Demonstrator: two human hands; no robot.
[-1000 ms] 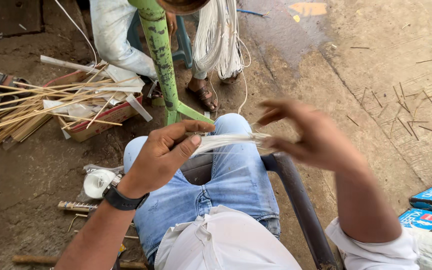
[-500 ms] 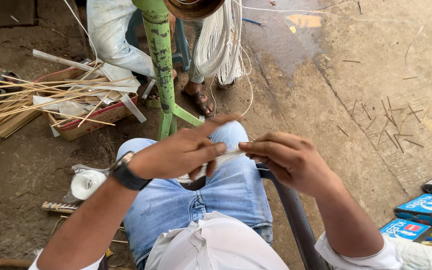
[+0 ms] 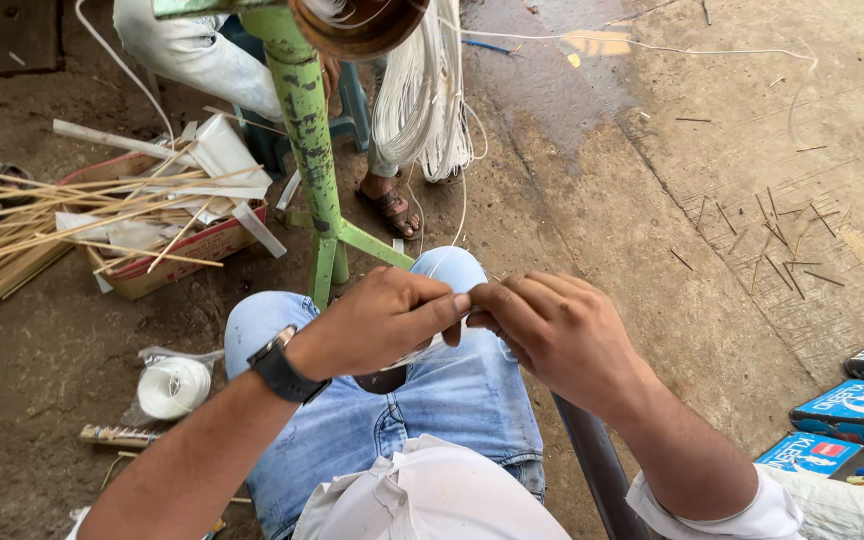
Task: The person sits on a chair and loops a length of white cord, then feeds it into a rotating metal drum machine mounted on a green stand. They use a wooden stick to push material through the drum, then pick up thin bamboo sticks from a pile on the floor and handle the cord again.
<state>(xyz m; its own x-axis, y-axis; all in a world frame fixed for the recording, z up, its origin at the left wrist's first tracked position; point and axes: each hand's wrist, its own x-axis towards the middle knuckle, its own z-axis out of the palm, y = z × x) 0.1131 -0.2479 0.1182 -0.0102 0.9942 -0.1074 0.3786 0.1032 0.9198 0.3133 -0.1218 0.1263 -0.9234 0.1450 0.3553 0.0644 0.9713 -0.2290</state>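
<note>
Over my lap, above the blue jeans (image 3: 392, 400), both hands meet fingertip to fingertip. Left hand (image 3: 377, 322), with the black watch (image 3: 280, 368) at the wrist, is closed in a pinch on a thin white strip (image 3: 422, 352); thumb and forefinger press it from either side. Right hand (image 3: 557, 335) is curled shut too, its fingertips touching those of the left, and appears to pinch the same strip at its near end, though the knuckles hide the contact itself. Only a short pale length of strip shows, below the left fingers. Its long axis runs roughly left to right across my knees, tilted slightly down toward the left. So the strip lies between the two hands, held by both, neither hand nearer than the other. A fine white thread (image 3: 457, 225) comes down toward the hands from the hank of white string (image 3: 422, 100) hanging off the green metal stand (image 3: 310, 150) just ahead of my knees; whether it joins the strip I cannot tell. Beside the stand's foot, another person's sandalled foot (image 3: 390, 205). Left of me, a cardboard box (image 3: 167, 255) piled with thin bamboo sticks (image 3: 62, 225), and nearer, a roll of white tape (image 3: 174, 387) on the dirt. Blue packets (image 3: 857, 405) lie well apart at far right.
</note>
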